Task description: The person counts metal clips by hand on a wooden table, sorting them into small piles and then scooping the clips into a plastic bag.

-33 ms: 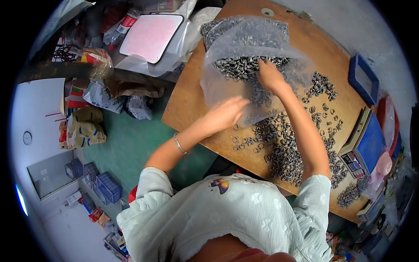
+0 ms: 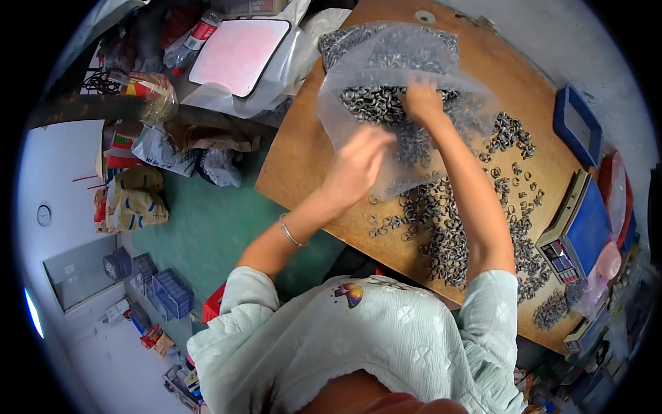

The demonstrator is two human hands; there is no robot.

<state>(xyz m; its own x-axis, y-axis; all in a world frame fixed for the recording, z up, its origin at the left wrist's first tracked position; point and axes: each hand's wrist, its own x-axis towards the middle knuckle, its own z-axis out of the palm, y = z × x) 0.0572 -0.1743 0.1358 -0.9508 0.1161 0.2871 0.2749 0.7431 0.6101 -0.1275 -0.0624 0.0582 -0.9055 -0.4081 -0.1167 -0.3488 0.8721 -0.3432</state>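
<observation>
A clear plastic bag [image 2: 345,114] lies on the wooden table with its mouth toward me, holding many small dark metal rings [image 2: 369,103]. My right hand [image 2: 423,105] reaches into the mouth among the rings; its fingertips are blurred and partly hidden by the plastic. At the bag's near left side is my left hand [image 2: 355,169], smeared by motion. Whether it pinches the plastic cannot be made out. Below the bag, a heap of loose rings [image 2: 448,241] spreads over the table under my right forearm.
A smaller ring pile [image 2: 510,132] lies right of the bag. Along the table's right side stand a blue tray [image 2: 578,125] and a blue-topped digital scale [image 2: 576,224]. A pink-white board [image 2: 241,56] rests on the surface at the upper left. Green floor [image 2: 200,214] shows left of the table.
My left hand has moved up and away from me along the bag's left side. My right hand has shifted slightly farther in at the bag's mouth.
</observation>
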